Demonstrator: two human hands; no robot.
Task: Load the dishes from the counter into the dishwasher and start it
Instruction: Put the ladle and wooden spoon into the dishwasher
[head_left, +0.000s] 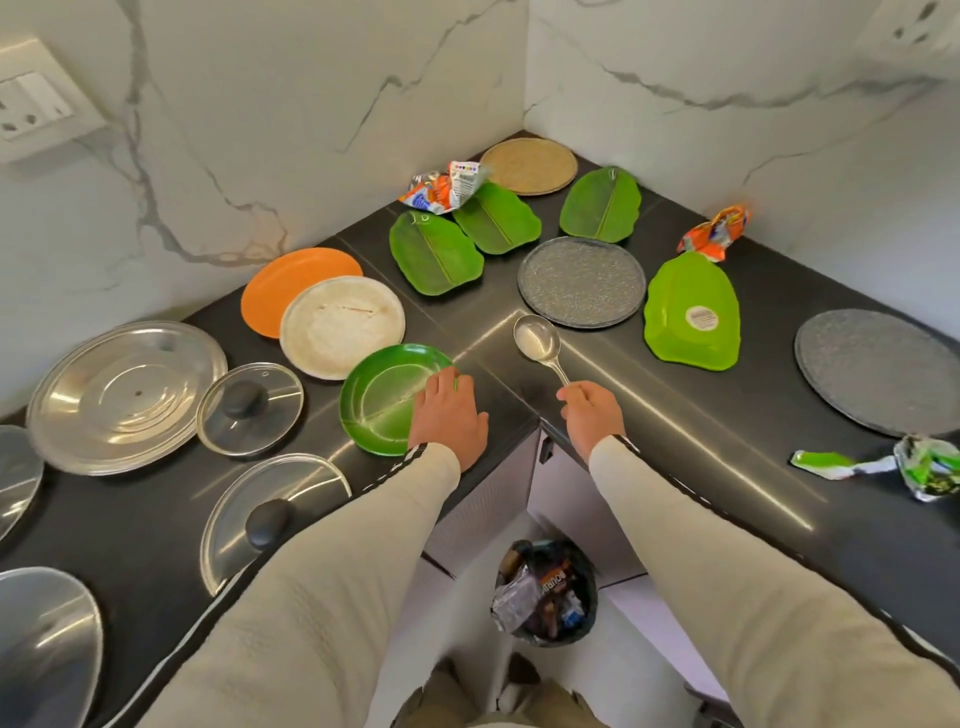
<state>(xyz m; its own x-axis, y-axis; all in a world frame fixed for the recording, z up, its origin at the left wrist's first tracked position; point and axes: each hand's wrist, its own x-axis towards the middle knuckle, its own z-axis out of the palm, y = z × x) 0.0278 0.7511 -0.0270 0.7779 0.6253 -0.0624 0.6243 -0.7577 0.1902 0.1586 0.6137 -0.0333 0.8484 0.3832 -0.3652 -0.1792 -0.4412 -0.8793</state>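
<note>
On the floor under the bench (675, 415) corner stands a bin (584, 577) filled with crumpled wrappers. Up on the dark bench, the left hand (449, 410) lies over the right rim of a round green plate (379, 400), fingers bent down onto it; whether they grip cannot be told. The right hand (592, 415) is closed around the handle of a steel spoon (537, 338). The spoon's long axis runs away from the person and slightly left. Its bowl faces up, towards a grey speckled plate (582, 283). Left of the hands lie two glass lids and a steel lid (124, 395). Farther back are a pale plate (343, 327) overlapping an orange plate (291, 280), and green leaf-shaped plates near the far corner.
</note>
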